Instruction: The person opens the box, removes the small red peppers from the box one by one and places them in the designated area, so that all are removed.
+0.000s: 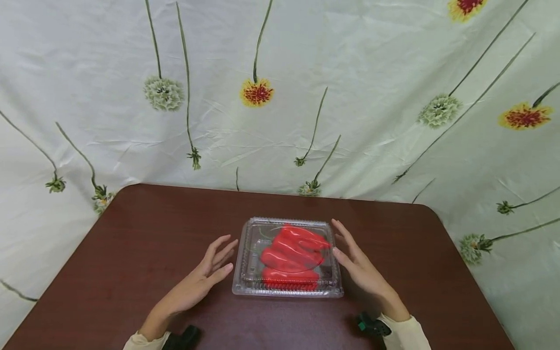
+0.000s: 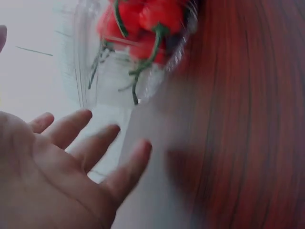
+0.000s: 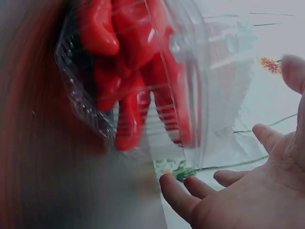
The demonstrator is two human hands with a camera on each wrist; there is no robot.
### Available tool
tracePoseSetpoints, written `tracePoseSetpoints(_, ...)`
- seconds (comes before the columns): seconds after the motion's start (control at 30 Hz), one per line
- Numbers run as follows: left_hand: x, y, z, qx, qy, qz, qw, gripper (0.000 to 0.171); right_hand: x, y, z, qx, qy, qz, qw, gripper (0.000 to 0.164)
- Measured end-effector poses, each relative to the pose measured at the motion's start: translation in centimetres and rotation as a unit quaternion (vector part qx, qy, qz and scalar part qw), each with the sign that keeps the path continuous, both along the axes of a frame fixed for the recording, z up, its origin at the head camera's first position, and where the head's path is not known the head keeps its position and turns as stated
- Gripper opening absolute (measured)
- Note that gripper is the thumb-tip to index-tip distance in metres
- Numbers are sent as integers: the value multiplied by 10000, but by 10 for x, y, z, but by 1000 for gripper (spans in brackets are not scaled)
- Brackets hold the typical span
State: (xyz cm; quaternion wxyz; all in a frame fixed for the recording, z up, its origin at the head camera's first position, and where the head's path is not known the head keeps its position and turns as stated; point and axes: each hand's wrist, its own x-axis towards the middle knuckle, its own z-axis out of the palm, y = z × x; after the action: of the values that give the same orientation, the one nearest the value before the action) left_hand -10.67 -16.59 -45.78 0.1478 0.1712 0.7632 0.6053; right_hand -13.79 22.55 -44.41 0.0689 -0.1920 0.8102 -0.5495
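Flanking a clear box [image 1: 287, 257] of red peppers [image 1: 292, 255], both hands spread wide.
Left hand [image 1: 205, 277] sits just apart; right hand [image 1: 356, 265] nearly touches its side.

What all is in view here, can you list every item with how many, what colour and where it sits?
clear plastic clamshell box: one, transparent, lid down, near the front middle of the table, between the two hands
red peppers: several, exact count unclear, red with green stems, inside the box
table: one, dark reddish-brown, rounded far corners
flowered cloth: one, pale with yellow-red and green-white flowers, hanging behind and beside the table
sleeves: two, cream, at the bottom edge
wrist devices: two, black, at the wrists
left hand: open, left of the box
right hand: open, right of the box
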Motion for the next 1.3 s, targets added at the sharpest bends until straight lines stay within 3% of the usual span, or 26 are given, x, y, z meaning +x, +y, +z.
tracePoseSetpoints(0.17,0,-3,-6,1113,-258,-401,9926,73,1,-7,-2,33,-105,187,9998,76)
tracePoseSetpoints(0.4,-2,-2,-12,1826,-743,-607,9785,75,3,-11,-6,210,-67,70,9997,82)
tracePoseSetpoints(0.6,-2,0,-18,2556,-1094,-846,9568,72,1,-12,-9,174,-97,71,9998,87)
tracePoseSetpoints(0.9,-1,3,-24,3210,-1494,-1053,9293,73,1,-15,-12,195,-179,94,9996,88)
tracePoseSetpoints(0.97,-1,5,-26,3166,-1535,-985,9308,74,0,-16,-13,233,-135,82,9996,87)
tracePoseSetpoints(1.07,0,9,-27,2848,-1447,-695,9451,76,1,-17,-14,157,-131,52,9998,88)
tracePoseSetpoints(1.2,1,14,-28,2289,-944,-174,9687,75,0,-19,-15,105,-159,32,9998,88)
tracePoseSetpoints(1.3,1,18,-30,2100,-522,77,9763,73,0,-19,-16,137,-208,-15,9997,88)
